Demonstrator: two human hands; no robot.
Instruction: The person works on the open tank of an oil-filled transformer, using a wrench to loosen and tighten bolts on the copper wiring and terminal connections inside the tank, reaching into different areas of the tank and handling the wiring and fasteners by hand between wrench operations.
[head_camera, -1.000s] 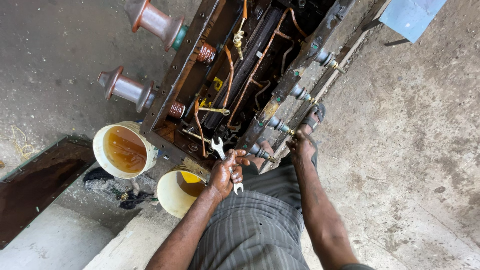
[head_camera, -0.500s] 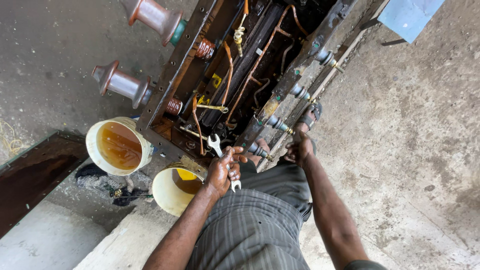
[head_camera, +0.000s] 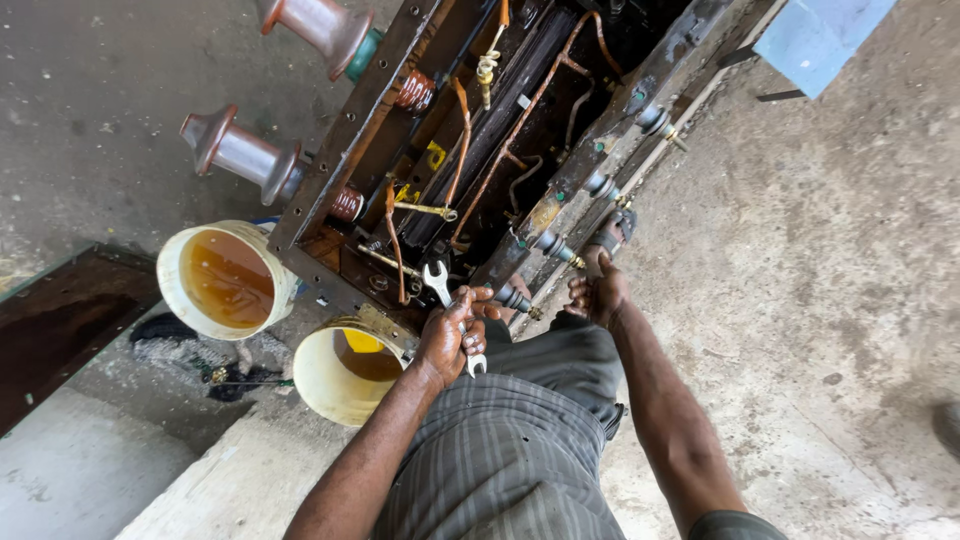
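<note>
My left hand (head_camera: 452, 332) grips a steel double-ended spanner (head_camera: 438, 278); its upper jaw points into the near corner of an open, oily metal housing (head_camera: 325, 190). Inside the housing run copper-coloured leads (head_camera: 530, 110) and dark windings. My right hand (head_camera: 598, 294) rests at the housing's near right edge, beside a row of small bolted terminals (head_camera: 552, 247), fingers curled with nothing visibly held. My grey striped trousers fill the bottom centre.
Two cream buckets of amber oil stand left of me, a larger bucket (head_camera: 222, 280) and a nearer bucket (head_camera: 345, 373). Two brown ribbed insulators (head_camera: 240, 152) stick out of the housing's left side. My sandalled foot (head_camera: 612, 235) is by the terminals. Concrete floor lies to the right.
The view has shifted slightly. My left hand still holds the spanner at the housing corner, and my right hand stays at the right edge.
</note>
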